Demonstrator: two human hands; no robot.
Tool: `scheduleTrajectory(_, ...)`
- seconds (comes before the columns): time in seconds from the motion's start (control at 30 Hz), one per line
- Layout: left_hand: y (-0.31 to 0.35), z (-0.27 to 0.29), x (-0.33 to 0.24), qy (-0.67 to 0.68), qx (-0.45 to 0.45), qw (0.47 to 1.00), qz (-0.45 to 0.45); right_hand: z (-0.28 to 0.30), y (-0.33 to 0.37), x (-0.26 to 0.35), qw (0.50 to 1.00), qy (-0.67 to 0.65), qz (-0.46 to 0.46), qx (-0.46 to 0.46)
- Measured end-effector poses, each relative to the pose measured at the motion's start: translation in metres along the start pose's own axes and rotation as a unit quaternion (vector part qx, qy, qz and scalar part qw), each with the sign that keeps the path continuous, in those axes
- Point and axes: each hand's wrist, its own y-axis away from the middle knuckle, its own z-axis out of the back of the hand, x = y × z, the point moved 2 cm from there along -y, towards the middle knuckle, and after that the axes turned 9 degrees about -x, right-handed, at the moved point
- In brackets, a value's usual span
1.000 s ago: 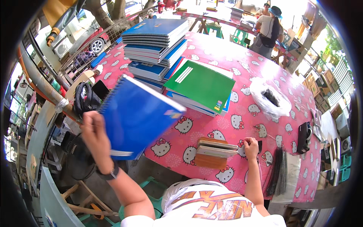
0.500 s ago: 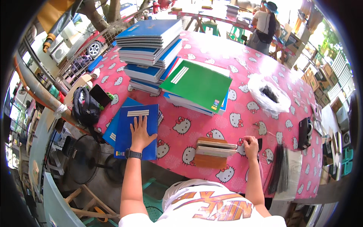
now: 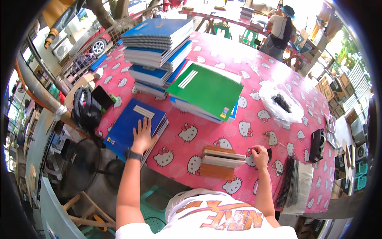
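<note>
Head view: left hand (image 3: 142, 138) is flat on a blue notebook (image 3: 126, 122), fingers spread, resting rather than pinching. That notebook sits on top of a low pile (image 3: 160, 130) at the near left edge of the pink table (image 3: 207, 133). Label-wise, it's got pale strips (image 3: 143, 112) by the fingertips and small multicoloured lettering (image 3: 110, 140) in the lower left corner. Green notebook (image 3: 207, 91) has the same kind of strips plus a colourful corner mark (image 3: 225, 112), right beside the tall stack (image 3: 153, 34). Right hand (image 3: 260, 156) is just right of the wood block (image 3: 217, 172), fingers curled, tips close together (can't tell if they're pinching anything, honestly). Black coils (image 3: 287, 181) lie further right. Shirt (image 3: 234, 231) has big orange-brown lettering, upside down from here.
</note>
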Motion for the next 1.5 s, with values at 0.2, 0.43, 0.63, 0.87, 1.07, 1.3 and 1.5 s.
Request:
scheduleTrajectory(0.2,0.015,-0.004,-0.011,0.012,-0.100,0.995,-0.019,0.003,0.001,0.008,1.000,0.001,-0.014,-0.014)
scheduleTrajectory(0.43,-0.022,0.040,-0.165,0.112,-0.264,0.921,-0.263,0.004,-0.004,0.008,0.999,0.029,-0.028,0.013)
scheduleTrajectory(0.63,-0.086,0.045,-0.202,0.155,-0.218,0.901,-0.343,0.001,-0.003,0.004,0.998,0.027,-0.045,0.021)
scheduleTrajectory(0.87,-0.108,0.057,-0.201,0.176,-0.232,0.871,-0.396,0.002,-0.002,0.005,0.997,0.018,-0.062,0.032)
scheduleTrajectory(1.07,-0.090,0.069,-0.199,0.254,-0.276,0.867,-0.329,0.034,-0.026,0.066,0.928,-0.333,-0.169,-0.011)
scheduleTrajectory(1.3,0.011,0.045,-0.253,0.262,-0.100,0.864,-0.419,0.023,-0.053,0.110,0.657,-0.651,-0.312,0.216)
scheduleTrajectory(1.5,-0.001,0.041,-0.148,0.504,-0.381,0.772,-0.067,0.070,-0.038,0.145,0.794,-0.581,-0.001,0.180)
